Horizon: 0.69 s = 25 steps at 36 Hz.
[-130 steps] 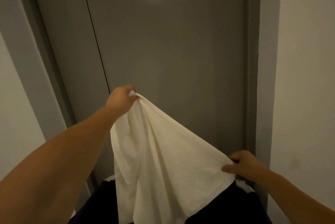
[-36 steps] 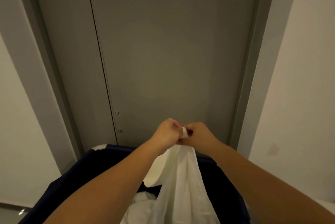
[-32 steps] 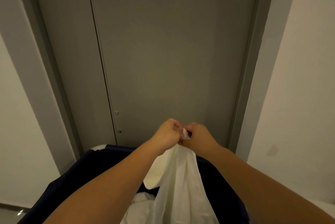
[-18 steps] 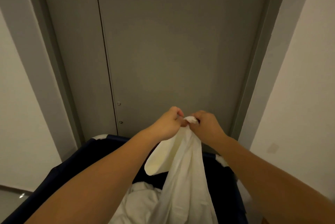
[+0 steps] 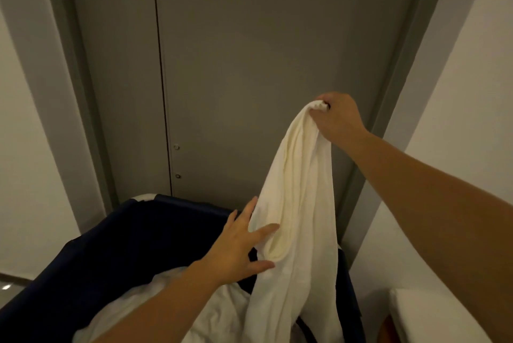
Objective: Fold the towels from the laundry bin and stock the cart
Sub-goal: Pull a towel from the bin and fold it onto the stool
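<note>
We hold towel (image 5: 299,203) high, right hand (image 5: 337,117) pinching bunched top edge, so length hangs free over bin (image 5: 111,253). Left hand (image 5: 238,245) spread, straight fingers touching hanging fold, likely seeking lower edge for next fold. White heap (image 5: 194,301) waits in bin.

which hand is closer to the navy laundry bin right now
Left. The left hand is low, just over the far rim of the navy laundry bin, spread open and touching the hanging towel. The right hand is raised well above the bin, gripping the towel's top.
</note>
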### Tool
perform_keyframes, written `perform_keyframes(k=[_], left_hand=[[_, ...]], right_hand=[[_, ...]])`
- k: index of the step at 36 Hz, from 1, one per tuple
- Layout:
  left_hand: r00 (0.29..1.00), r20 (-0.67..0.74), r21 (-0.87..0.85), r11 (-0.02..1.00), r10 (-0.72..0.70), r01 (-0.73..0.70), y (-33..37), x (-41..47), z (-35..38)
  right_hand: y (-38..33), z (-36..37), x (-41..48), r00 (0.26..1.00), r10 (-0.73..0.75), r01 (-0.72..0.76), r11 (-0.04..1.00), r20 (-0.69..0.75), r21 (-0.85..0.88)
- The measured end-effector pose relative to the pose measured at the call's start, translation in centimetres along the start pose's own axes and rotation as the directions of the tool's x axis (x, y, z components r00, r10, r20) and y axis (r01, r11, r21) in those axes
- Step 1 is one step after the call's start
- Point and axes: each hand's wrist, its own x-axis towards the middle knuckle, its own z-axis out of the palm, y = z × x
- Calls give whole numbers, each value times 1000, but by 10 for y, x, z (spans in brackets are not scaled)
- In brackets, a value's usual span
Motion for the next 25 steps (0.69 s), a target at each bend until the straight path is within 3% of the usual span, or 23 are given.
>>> perform_keyframes(k=[4,7,13,17,21,25], left_hand=[[998,61,144,989,-25,16,0,-3,12],[998,-20,254,965,-54,58,-3,-3,10],[999,-39,305,952,-9,20,-9,5,3],[981,4,249,950,-193,186,-20,11,-17],[907,169,338,887,-387,315,-31,18,-46],[892,51,336,848,-450,409,-50,34,-97]], right_hand=[[-7,-4,0,1000,-7,6,1000,-12,-16],[-6,-8,-2,1000,18,-18,1000,-17,-4],[0,-14,-8,996,89,-88,996,-22,34],[12,-20,-9,988,155,-153,983,-17,98],[21,-23,-13,980,197,-196,971,9,135],[32,-29,-18,981,182,-188,978,67,94]])
